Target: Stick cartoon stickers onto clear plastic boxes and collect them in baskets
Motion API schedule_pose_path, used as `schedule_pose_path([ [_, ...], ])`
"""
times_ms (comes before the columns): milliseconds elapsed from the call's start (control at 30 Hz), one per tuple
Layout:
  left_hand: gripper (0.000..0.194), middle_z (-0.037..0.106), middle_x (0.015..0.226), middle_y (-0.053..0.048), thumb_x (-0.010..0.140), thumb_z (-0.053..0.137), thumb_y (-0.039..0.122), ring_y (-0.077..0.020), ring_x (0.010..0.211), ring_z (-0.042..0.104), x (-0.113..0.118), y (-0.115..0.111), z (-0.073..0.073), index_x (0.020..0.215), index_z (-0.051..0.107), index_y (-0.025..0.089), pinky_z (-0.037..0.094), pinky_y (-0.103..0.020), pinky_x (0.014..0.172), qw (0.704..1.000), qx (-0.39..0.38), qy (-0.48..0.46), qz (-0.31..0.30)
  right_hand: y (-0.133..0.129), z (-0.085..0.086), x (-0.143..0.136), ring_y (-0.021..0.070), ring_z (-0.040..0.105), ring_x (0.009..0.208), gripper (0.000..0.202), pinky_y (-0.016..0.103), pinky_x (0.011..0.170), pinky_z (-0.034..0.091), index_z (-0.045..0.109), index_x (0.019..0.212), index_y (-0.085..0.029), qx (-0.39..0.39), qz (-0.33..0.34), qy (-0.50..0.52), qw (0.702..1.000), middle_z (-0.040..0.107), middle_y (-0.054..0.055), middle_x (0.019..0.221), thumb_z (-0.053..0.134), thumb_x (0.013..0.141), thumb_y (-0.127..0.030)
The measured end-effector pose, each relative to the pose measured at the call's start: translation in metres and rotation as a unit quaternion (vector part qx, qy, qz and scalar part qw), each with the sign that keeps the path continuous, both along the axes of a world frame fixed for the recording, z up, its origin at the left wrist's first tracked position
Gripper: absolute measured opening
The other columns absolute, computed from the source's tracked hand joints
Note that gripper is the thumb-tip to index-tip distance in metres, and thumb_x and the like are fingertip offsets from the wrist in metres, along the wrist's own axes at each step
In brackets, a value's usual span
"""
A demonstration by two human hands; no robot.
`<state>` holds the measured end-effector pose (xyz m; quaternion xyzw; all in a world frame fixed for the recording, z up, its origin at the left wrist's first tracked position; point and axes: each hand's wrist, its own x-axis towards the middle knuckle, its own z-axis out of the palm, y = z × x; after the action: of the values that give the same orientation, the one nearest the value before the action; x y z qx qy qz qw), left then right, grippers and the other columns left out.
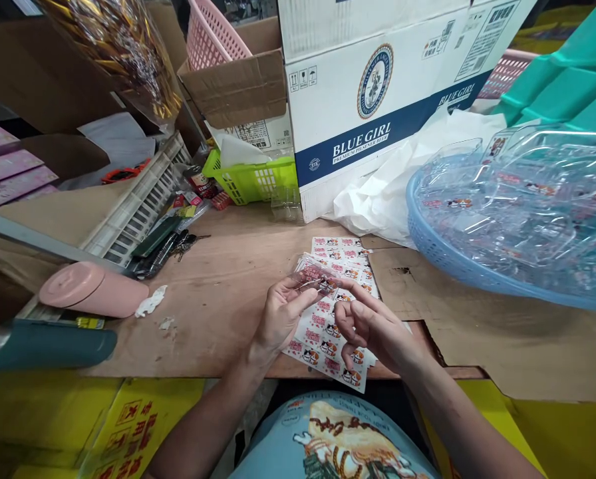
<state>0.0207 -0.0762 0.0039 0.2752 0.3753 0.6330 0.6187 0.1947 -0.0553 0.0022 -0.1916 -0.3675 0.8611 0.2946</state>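
My left hand [277,318] pinches a small clear plastic box [308,269] between thumb and fingers, just above the bench. A printed sticker with cats shows on or through its clear wall; I cannot tell which. The extended index finger of my right hand [372,327] reaches the box's right side, while the other fingers are loosely bent and hold nothing. Under both hands lie overlapping sticker sheets [312,338] with rows of cartoon cats and pink lettering. To the right, a blue basket [445,256] is heaped with clear plastic boxes [522,206], several bearing the same stickers.
A white beer carton [322,100] stands at the back beside a lime green basket [283,173]. On the left lie a pink cup [96,291], a teal bottle [53,344], keys [184,245] and crumpled tissue [151,301]. Cardboard [412,299] covers the bench's right side.
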Motion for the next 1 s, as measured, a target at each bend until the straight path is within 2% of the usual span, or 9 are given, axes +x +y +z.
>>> schedule_pose_path([
  [233, 0.025, 0.077, 0.106, -0.009, 0.073, 0.077, 0.015, -0.0213, 0.1, 0.071, -0.001, 0.002, -0.002, 0.097, 0.076, 0.014, 0.05, -0.035, 0.099, 1.0, -0.004, 0.012, -0.002, 0.002, -0.003, 0.002, 0.0059, 0.028, 0.049, 0.044, 0.028, 0.045, 0.058, 0.043, 0.137, -0.027, -0.015, 0.013, 0.028, 0.999, 0.043, -0.006, 0.069, 0.056, 0.095, -0.037],
  [400, 0.025, 0.077, 0.103, -0.008, 0.073, 0.077, 0.015, -0.0178, 0.093, 0.072, 0.001, 0.003, -0.006, 0.098, 0.076, 0.014, 0.053, -0.03, 0.094, 1.0, -0.016, 0.009, -0.006, -0.003, 0.001, 0.003, 0.0066, 0.028, 0.051, 0.046, 0.029, 0.046, 0.058, 0.044, 0.136, -0.028, 0.003, -0.001, 0.033, 0.999, 0.042, -0.006, 0.069, 0.06, 0.093, -0.039],
  [600, 0.024, 0.077, 0.103, -0.008, 0.074, 0.077, 0.015, -0.0186, 0.093, 0.072, 0.002, 0.001, -0.007, 0.098, 0.076, 0.015, 0.056, -0.032, 0.091, 1.0, -0.021, 0.002, -0.004, -0.005, 0.006, 0.001, 0.0074, 0.035, 0.056, 0.051, 0.022, 0.05, 0.055, 0.043, 0.135, -0.026, 0.088, -0.049, -0.091, 0.991, 0.039, -0.007, 0.067, 0.065, 0.091, -0.041],
  [700, 0.019, 0.077, 0.1, -0.007, 0.075, 0.075, 0.015, -0.0202, 0.093, 0.072, 0.003, 0.001, -0.011, 0.094, 0.076, 0.015, 0.058, -0.035, 0.089, 1.0, -0.018, -0.009, -0.008, -0.007, 0.009, -0.001, 0.0069, 0.036, 0.054, 0.05, 0.022, 0.049, 0.053, 0.043, 0.132, -0.025, 0.098, -0.048, -0.115, 0.987, 0.038, -0.008, 0.066, 0.064, 0.091, -0.044],
  [900, 0.016, 0.077, 0.083, -0.003, 0.069, 0.08, 0.016, -0.0157, 0.078, 0.073, 0.001, 0.007, -0.029, 0.084, 0.076, 0.016, 0.06, -0.031, 0.08, 0.995, -0.047, -0.007, 0.083, -0.024, 0.029, 0.005, 0.0092, 0.043, 0.06, 0.049, 0.022, 0.053, 0.051, 0.041, 0.134, -0.028, 0.148, -0.085, -0.114, 0.979, 0.043, -0.005, 0.072, 0.064, 0.092, -0.039],
  [1000, 0.018, 0.077, 0.08, -0.002, 0.066, 0.082, 0.016, -0.0167, 0.077, 0.073, 0.001, 0.006, -0.03, 0.082, 0.075, 0.016, 0.06, -0.033, 0.082, 0.995, -0.057, -0.025, 0.084, -0.023, 0.029, 0.009, 0.0081, 0.038, 0.057, 0.047, 0.022, 0.052, 0.052, 0.041, 0.134, -0.028, 0.13, -0.072, -0.082, 0.985, 0.041, -0.006, 0.07, 0.062, 0.093, -0.037],
])
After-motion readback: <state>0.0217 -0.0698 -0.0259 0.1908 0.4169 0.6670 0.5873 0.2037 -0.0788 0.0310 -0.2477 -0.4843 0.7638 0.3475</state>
